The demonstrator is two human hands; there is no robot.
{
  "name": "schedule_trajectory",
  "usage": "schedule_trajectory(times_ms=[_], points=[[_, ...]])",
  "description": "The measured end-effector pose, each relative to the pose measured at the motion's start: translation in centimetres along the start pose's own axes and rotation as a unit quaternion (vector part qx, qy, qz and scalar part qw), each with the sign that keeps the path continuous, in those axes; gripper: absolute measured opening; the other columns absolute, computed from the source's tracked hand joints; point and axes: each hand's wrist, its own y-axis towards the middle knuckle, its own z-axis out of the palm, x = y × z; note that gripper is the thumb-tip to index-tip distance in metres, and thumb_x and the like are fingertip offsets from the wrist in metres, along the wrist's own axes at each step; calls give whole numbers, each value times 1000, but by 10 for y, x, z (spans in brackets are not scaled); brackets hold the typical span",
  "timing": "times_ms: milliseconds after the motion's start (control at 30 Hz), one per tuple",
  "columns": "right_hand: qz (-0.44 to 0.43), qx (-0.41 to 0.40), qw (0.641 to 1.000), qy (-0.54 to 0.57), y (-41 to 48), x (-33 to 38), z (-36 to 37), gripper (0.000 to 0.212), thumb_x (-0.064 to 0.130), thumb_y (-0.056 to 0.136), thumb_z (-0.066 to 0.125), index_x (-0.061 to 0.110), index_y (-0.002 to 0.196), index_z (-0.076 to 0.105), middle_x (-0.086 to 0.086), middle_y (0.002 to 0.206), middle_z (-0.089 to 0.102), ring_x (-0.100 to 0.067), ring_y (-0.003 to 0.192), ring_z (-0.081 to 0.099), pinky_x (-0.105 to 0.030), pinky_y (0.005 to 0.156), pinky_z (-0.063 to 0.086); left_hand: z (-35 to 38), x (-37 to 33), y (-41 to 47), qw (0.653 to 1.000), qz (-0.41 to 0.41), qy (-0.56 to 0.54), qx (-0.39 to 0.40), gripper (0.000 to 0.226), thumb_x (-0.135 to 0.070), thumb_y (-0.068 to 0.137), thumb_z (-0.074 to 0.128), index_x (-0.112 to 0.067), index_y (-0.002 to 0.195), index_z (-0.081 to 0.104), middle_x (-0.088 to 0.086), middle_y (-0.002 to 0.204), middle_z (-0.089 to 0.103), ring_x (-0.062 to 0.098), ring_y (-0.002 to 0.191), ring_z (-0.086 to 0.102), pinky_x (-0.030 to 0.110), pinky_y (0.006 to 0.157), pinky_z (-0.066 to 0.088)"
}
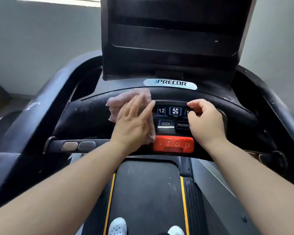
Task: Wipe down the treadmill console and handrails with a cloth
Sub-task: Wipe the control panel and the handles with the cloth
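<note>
A black treadmill console (85, 114) with a PRECOR badge fills the middle of the head view. My left hand (134, 122) lies flat on a pink cloth (126, 100), pressing it against the console's left half, beside the button panel (170, 117). My right hand (205, 119) rests on the right side of that panel with its fingers curled and nothing visible in it; it hides some buttons. A red STOP bar (174, 144) sits just below both hands. The left handrail (32, 112) and the right handrail (277, 106) curve away at either side.
A dark raised screen housing (173, 36) stands behind the console. Two metal grip sensors (78, 146) sit on the bar at lower left. Below, the belt (148, 192) with yellow edge lines carries my two white shoes (117, 226). Grey walls lie beyond.
</note>
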Motion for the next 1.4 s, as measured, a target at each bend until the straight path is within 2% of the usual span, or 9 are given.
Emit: schedule_trajectory(times_ms=[100, 200, 300, 533, 633, 733, 1000, 1267, 1400], points=[[-89, 12, 994, -63, 1, 4, 10, 38, 4, 87, 49, 16, 121, 63, 1, 132, 57, -18, 129, 44, -19, 108, 25, 12, 5, -3, 996, -17, 82, 14, 66, -34, 84, 32, -23, 149, 28, 10, 158, 15, 28, 146, 9, 49, 117, 4], [-124, 77, 983, -110, 2, 0, 20, 44, 11, 95, 46, 16, 138, 50, 0, 150, 40, -17, 143, 25, -29, 118, 12, 30, 7, -59, 996, -11, 85, -17, 61, -31, 89, 36, -18, 148, 27, 11, 156, 13, 32, 145, 11, 52, 115, 8], [-133, 78, 979, -135, 2, -7, 27, 43, 14, 97, 45, 17, 140, 47, 0, 149, 41, -18, 143, 26, -36, 119, 7, 36, 2, -92, 995, -10, 94, -10, 60, -31, 90, 37, -15, 147, 28, 15, 155, 17, 36, 143, 13, 53, 114, 12], [-146, 23, 983, -107, 0, -13, 40, 42, 11, 95, 46, 16, 137, 50, -1, 144, 47, -19, 140, 31, -36, 118, 4, 17, 11, 6, 992, -76, 104, 8, 60, -35, 95, 18, -11, 149, 6, 17, 158, 7, 31, 147, 1, 48, 118, 9], [-149, 21, 983, -103, 0, -14, 41, 43, 12, 95, 44, 16, 137, 49, -1, 145, 47, -19, 141, 30, -35, 119, 3, 29, -3, -39, 988, -88, 127, 19, 59, -29, 97, 23, -8, 149, 3, 18, 157, 3, 35, 146, -3, 47, 117, 5], [-157, 26, 981, -108, -1, -14, 39, 43, 11, 96, 44, 15, 138, 49, -2, 145, 46, -20, 141, 30, -35, 118, 3, 33, -3, -95, 992, -64, 111, 16, 58, -31, 93, 33, -9, 146, 28, 16, 154, 13, 35, 142, 11, 49, 114, 11], [-147, 57, 985, -74, 8, -16, 21, 44, 4, 95, 43, 14, 136, 53, -4, 147, 45, -19, 140, 33, -38, 120, 14, 9, 1, -3, 986, 90, 131, 59, 55, -40, 94, 31, -27, 147, 30, -4, 155, 21, 16, 143, 17, 46, 116, 8], [7, -90, 988, -127, 8, -80, -49, 43, -2, 92, 41, 6, 132, 56, -12, 143, 47, -27, 137, 36, -34, 117, 20, 22, -42, 7, 960, 215, 93, 150, 53, -35, 98, 26, -36, 150, 17, -18, 156, 3, 6, 145, 1, 37, 117, -6], [37, -95, 991, -90, -5, -95, -52, 42, 2, 94, 41, 10, 132, 56, -7, 137, 54, -22, 129, 46, -30, 113, 29, 7, -1, -11, 965, 201, 109, 130, 52, -39, 98, 25, -34, 150, 21, -15, 155, 13, 13, 145, 15, 41, 116, 4]])
